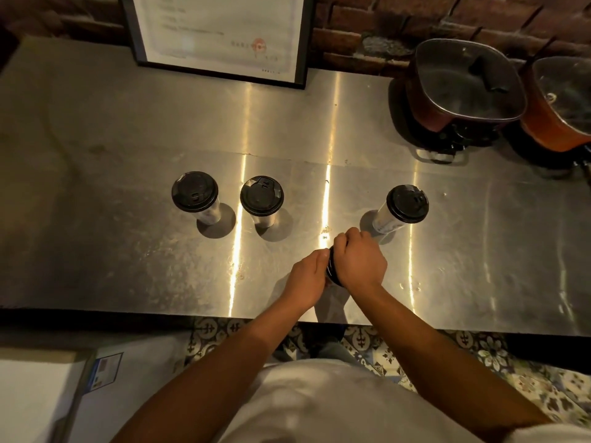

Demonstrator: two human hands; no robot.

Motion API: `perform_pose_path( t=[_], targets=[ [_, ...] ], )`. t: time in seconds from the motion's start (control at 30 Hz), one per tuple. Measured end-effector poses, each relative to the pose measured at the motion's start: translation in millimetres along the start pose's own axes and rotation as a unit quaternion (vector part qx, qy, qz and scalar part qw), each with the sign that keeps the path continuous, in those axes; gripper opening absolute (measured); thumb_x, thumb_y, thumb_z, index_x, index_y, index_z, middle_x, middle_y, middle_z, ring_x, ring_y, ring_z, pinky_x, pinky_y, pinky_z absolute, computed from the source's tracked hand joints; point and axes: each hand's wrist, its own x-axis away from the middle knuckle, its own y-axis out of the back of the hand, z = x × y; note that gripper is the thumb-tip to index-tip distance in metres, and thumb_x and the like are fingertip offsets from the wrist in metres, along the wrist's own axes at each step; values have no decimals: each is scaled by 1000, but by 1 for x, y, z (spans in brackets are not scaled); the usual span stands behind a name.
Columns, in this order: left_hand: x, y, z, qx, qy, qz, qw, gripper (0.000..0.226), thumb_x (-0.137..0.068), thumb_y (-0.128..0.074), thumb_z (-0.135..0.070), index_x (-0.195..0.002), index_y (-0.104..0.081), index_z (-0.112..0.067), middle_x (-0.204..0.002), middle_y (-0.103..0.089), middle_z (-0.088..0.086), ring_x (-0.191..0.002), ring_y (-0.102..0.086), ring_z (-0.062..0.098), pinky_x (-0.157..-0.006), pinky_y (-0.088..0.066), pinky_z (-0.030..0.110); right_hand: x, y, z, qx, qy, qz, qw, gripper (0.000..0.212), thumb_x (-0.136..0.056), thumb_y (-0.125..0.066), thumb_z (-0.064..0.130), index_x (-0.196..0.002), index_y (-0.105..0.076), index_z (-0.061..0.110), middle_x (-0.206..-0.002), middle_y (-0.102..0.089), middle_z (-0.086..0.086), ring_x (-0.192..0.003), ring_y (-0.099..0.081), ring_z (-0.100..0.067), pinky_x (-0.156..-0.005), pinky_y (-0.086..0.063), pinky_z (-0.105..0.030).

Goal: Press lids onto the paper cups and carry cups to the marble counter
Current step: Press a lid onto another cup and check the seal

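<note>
Three white paper cups with black lids stand on the steel counter [128, 155]: one at the left [194, 190], one beside it [261, 195], one further right [407, 204]. A fourth cup [332, 298] sits near the counter's front edge, mostly hidden under my hands. Its black lid [331, 270] shows only as a sliver between them. My left hand [307, 278] grips the lid's left side. My right hand [359, 262] lies over the top and right side of the lid, fingers curled down.
Two lidded pots stand at the back right, a dark one [467, 81] and an orange one [563, 103]. A framed document [220, 33] leans against the brick wall at the back. Papers [64, 388] lie on a surface at the lower left. Patterned floor tiles [511, 372] show below the counter edge.
</note>
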Motion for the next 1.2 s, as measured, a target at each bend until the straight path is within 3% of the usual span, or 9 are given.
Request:
perform_pose_path(
  t=[0.23, 0.33, 0.5, 0.67, 0.77, 0.87, 0.93, 1.07, 1.2],
  targets=[
    [-3, 3, 2, 62, 35, -17, 997, 38, -107, -35, -41, -114, -67, -22, -105, -71, 2, -93, -69, 18, -83, -58, 33, -13, 22, 3, 45, -45, 197, 978, 66, -98, -34, 65, -142, -41, 17, -141, -54, -14, -119, -61, -37, -88, -48, -44],
    [-4, 8, -3, 53, 41, -3, 998, 30, -107, -39, -33, -114, -66, -24, -107, -71, 5, -86, -68, 12, -74, -59, 23, -14, 33, 1, -2, -59, 216, 975, 68, -93, -43, 68, -138, -44, 16, -134, -60, -12, -114, -63, -34, -89, -51, -44],
    [9, 32, -20, 24, -40, -7, 999, 36, -106, -40, -34, -133, -63, -31, -131, -65, -8, -118, -59, 12, -102, -47, 30, -19, 77, -1, -187, -77, 211, 956, 52, -85, -63, 66, -106, -65, 18, -104, -68, -4, -98, -66, -24, -91, -58, -44],
    [19, 65, -47, 43, -103, -50, 993, 30, -103, -51, -35, -129, -64, -30, -121, -60, -15, -107, -57, 3, -77, -46, 7, -7, 128, 0, -470, -135, 239, 839, 36, -88, -70, 51, -107, -71, 20, -108, -73, -8, -106, -70, -29, -93, -59, -47],
    [26, 76, -65, 135, -101, -50, 984, 24, -100, -56, -36, -121, -64, -29, -118, -63, -5, -105, -61, 12, -71, -53, 16, 2, 143, 4, -547, -116, 240, 793, 34, -93, -66, 47, -102, -75, 15, -102, -74, -9, -102, -70, -28, -77, -58, -39],
    [38, 80, -81, 164, -127, -97, 974, 11, -96, -62, -39, -104, -61, -32, -97, -66, -16, -91, -64, 6, -68, -56, 24, 13, 149, 17, -606, -140, 199, 757, 35, -95, -60, 48, -92, -76, 17, -99, -74, -10, -94, -71, -26, -75, -58, -39],
    [43, 81, -88, 165, -157, -132, 965, 17, -91, -66, -46, -102, -61, -34, -94, -68, -21, -88, -65, -1, -76, -58, 31, 22, 149, 24, -648, -173, 178, 720, 40, -89, -63, 54, -100, -74, 18, -104, -74, -9, -93, -71, -25, -64, -57, -34],
    [60, 73, -95, 74, -259, -227, 936, 30, -87, -67, -51, -108, -57, -32, -110, -57, -15, -102, -60, 5, -79, -53, 18, 36, 146, 32, -658, -139, 189, 716, 63, -82, -68, 58, -134, -59, 23, -129, -66, -11, -114, -69, -33, -87, -61, -56],
    [65, 76, -94, -2, -381, -199, 903, 30, -86, -72, -35, -111, -63, -22, -120, -58, -3, -113, -56, 4, -90, -46, 13, 35, 154, 33, -657, -173, 200, 706, 47, -96, -58, 52, -130, -65, 21, -121, -73, -12, -99, -73, -28, -65, -61, -41]
  ],
)
